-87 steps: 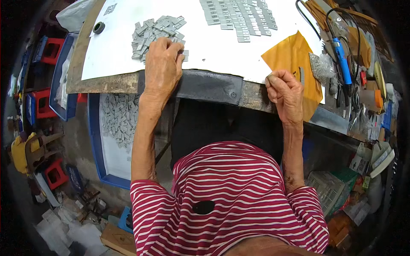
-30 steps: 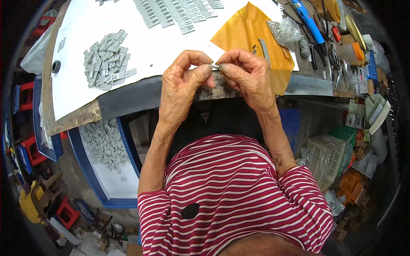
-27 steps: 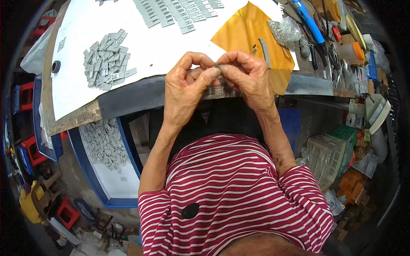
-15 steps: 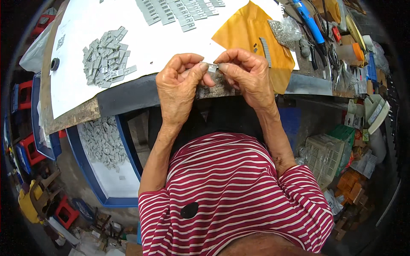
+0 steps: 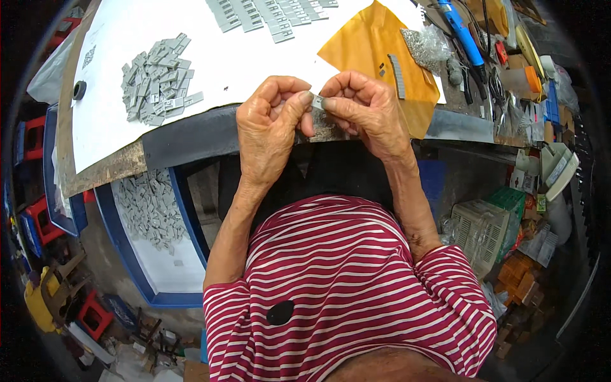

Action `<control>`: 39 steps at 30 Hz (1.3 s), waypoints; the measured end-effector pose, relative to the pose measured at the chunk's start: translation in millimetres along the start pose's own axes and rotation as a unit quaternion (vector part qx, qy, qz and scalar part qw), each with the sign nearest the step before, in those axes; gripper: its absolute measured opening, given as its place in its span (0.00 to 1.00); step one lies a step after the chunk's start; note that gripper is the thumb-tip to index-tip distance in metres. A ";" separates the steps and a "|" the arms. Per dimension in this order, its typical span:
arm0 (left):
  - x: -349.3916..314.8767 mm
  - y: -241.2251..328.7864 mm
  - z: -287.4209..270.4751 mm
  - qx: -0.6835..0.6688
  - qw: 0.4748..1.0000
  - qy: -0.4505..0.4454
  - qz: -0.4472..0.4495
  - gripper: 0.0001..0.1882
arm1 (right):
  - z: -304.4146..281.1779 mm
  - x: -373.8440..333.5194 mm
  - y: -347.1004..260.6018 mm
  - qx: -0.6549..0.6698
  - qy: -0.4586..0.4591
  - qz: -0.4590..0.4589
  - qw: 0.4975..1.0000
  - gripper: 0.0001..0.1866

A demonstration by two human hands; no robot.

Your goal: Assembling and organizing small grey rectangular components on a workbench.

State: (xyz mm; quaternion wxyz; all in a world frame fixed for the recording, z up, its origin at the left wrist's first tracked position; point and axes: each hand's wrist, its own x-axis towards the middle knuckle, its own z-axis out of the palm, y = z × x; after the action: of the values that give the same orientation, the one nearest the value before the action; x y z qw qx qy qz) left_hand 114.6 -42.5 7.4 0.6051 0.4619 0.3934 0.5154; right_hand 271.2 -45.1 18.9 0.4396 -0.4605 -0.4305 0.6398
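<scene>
Over the front edge of the table, my left hand (image 5: 266, 130) and my right hand (image 5: 372, 118) meet at the fingertips. A small flat grey plastic piece (image 5: 317, 102) is pinched between both thumbs and forefingers, one end in each hand. The fingers cover most of it, so its details are hard to make out. To the left of my hands lies a loose heap of similar grey pieces (image 5: 156, 83) on white paper (image 5: 216, 63). Farther back, more grey pieces (image 5: 254, 16) are laid out in slanting rows.
At the right lies a yellow-orange envelope (image 5: 350, 48) with a grey strip (image 5: 396, 76) on it. A clear bag of small metal parts (image 5: 425, 48) and a blue electric screwdriver (image 5: 461, 32) are beyond. A blue tray (image 5: 156, 299) of grey pieces stands below the table; a black ring (image 5: 79, 90) sits far left.
The grey piece has tilted between my fingertips, and my right thumb has shifted slightly along it. My left hand has moved slightly right. The whole view has shifted a little.
</scene>
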 end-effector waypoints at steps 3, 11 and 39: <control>0.5 -0.9 -0.4 0.022 1.000 -0.006 0.016 0.03 | -0.9 0.8 1.4 -0.017 -0.001 0.003 1.000 0.07; 0.7 -1.3 -1.1 0.040 0.999 -0.016 0.007 0.03 | -0.8 2.2 1.7 -0.054 -0.002 0.007 0.999 0.06; 12.1 23.5 -18.0 0.322 0.929 -0.114 0.142 0.07 | 1.1 9.8 0.9 -0.019 0.011 -0.005 1.000 0.06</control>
State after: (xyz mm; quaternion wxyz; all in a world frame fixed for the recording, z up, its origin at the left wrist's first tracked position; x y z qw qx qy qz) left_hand 93.3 -26.9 25.3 0.3848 0.7388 0.3969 0.3855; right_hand 268.2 -36.1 16.2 0.4390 -0.4733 -0.4402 0.6241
